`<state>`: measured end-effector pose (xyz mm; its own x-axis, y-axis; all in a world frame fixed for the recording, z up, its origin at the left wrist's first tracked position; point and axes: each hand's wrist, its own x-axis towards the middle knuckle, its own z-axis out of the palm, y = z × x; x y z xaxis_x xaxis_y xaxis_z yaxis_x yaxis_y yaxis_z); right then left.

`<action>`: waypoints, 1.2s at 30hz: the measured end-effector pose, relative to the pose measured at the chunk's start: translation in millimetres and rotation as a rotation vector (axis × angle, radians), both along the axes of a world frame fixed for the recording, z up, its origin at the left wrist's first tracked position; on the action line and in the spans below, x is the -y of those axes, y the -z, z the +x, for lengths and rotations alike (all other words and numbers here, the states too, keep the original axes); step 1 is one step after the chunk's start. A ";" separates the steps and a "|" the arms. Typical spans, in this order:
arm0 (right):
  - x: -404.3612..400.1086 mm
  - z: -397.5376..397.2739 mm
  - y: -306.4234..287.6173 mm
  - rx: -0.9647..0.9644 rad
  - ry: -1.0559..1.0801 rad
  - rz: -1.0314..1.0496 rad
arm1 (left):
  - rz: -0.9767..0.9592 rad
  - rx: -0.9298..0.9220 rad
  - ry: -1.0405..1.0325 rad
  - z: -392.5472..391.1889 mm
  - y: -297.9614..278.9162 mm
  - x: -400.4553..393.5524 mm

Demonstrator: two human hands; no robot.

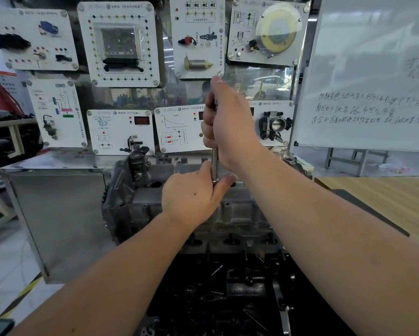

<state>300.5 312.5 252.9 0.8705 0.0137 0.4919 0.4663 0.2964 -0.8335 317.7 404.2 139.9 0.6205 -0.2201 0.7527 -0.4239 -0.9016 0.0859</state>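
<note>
We hold a metal bar (214, 163) upright over the grey engine part (240, 212) that sits in the middle of the view. Our right hand (227, 122) is clamped round the bar's upper length, fingers wrapped and thumb pointing up along it. Our left hand (191, 195) is lower down, with thumb and fingers curled round the bar's bottom end right where it meets the top of the engine part. The tip itself is hidden behind those fingers, so we cannot tell what it sits in. Just left of the left hand a round hole (156, 184) opens in the top of the engine part. Below the engine part, nearest to us, lies a black tray (179, 275). It holds a scatter of small loose metal pieces — too dark and jumbled to name one by one — and a long flat metal tool (282, 309) lying along its right side. A steel cabinet (58, 214) stands to the left of the engine part, and a wooden bench (385, 197) is on the right. Behind them white display boards (121, 42) carry mounted car parts and wiring diagrams. A whiteboard (373, 81) with handwriting leans at the far right.
</note>
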 end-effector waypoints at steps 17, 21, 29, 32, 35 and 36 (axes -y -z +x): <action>-0.7 0.4 -3.0 -0.102 -0.003 0.047 | -0.161 -0.661 0.357 -2.7 -37.1 -26.4; -6.8 -2.5 10.5 0.046 0.044 0.035 | -0.191 -0.650 0.357 -2.0 -38.7 -26.2; -3.7 -1.9 -0.8 -0.050 0.021 0.046 | -0.353 -0.683 0.487 -4.0 -34.9 -32.4; -4.8 0.1 -0.7 -0.101 -0.049 0.063 | -0.311 -0.644 0.488 -5.2 -34.7 -32.8; -5.2 0.9 4.4 -0.027 -0.008 0.037 | -0.312 -0.635 0.473 -4.5 -34.4 -30.2; -4.5 1.0 5.9 0.006 0.011 0.027 | -0.319 -0.632 0.469 -4.2 -34.0 -29.6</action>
<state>301.5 317.0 247.0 0.8674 -0.0098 0.4975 0.4751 0.3137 -0.8221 313.5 433.7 173.8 0.8429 -0.3954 0.3649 -0.5344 -0.5370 0.6527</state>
